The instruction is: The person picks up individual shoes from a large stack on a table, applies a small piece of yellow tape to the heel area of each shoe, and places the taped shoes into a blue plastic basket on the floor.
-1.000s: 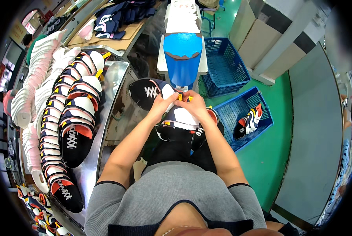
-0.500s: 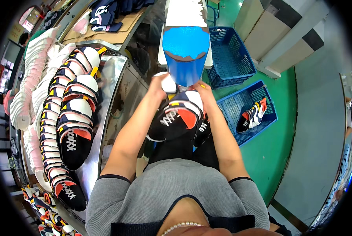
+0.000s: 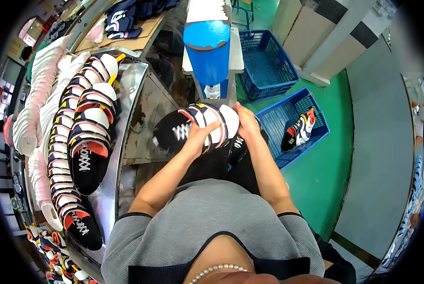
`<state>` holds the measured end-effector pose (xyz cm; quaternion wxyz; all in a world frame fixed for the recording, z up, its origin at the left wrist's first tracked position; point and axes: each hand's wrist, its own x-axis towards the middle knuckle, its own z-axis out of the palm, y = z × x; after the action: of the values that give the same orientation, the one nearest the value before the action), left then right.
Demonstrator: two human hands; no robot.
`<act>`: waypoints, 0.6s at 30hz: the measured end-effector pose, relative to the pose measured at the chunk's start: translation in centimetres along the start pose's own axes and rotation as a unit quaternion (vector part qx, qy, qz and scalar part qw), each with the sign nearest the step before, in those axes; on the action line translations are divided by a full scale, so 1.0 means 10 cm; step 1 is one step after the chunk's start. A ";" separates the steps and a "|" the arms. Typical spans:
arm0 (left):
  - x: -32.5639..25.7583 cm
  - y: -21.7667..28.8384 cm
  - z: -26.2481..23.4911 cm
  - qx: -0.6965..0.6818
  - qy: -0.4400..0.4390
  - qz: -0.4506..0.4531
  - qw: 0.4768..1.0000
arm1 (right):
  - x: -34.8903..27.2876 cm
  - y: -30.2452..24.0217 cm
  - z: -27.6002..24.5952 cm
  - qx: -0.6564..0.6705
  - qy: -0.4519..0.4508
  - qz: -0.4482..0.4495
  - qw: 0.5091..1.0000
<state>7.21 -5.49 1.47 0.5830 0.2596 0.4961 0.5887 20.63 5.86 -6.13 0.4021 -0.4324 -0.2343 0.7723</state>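
At twelve o'clock from the held stack of black, white and navy shoe uppers (image 3: 212, 113), blocking straight forward reach: glossy blue machine head (image 3: 206, 59); whether touching the stack, cannot tell. Between one and two: dark blue slatted plastic crate (image 3: 274, 86). At three: second blue plastic crate (image 3: 320, 116), with striped nested uppers (image 3: 299, 130) inside. At four, just beside: black laced upper (image 3: 239, 149). At nine: metal-topped table (image 3: 129, 90), laden with two long nested rows of similar uppers (image 3: 91, 120), near edge short of the stack's black toe. Toward four, farther out: side room over green floor (image 3: 325, 180), bounded by tall grey panel (image 3: 375, 156). Left hand (image 3: 198, 139): clasped around the stack's middle from six o'clock, thumb on top, holding. Right hand (image 3: 249, 124): at the stack's three o'clock end, fingers bent against the white tip; undersides hidden, cannot tell whether pinching.
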 end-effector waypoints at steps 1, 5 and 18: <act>-0.01 -0.02 -0.13 0.008 -0.005 0.011 1.000 | -0.03 -0.02 -0.01 -0.037 0.003 -0.027 0.999; -0.01 0.29 -0.36 -0.016 0.044 0.008 0.999 | -0.11 -0.16 -0.09 -0.199 0.058 -0.135 0.969; 0.96 0.24 -0.60 0.148 0.086 0.122 0.978 | 0.09 -0.10 0.69 -0.348 -0.027 -0.218 0.911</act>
<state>-0.94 2.25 -1.25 0.4171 0.3495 0.5911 0.5954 14.86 7.07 -2.33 0.3780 -0.4618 -0.5875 0.5466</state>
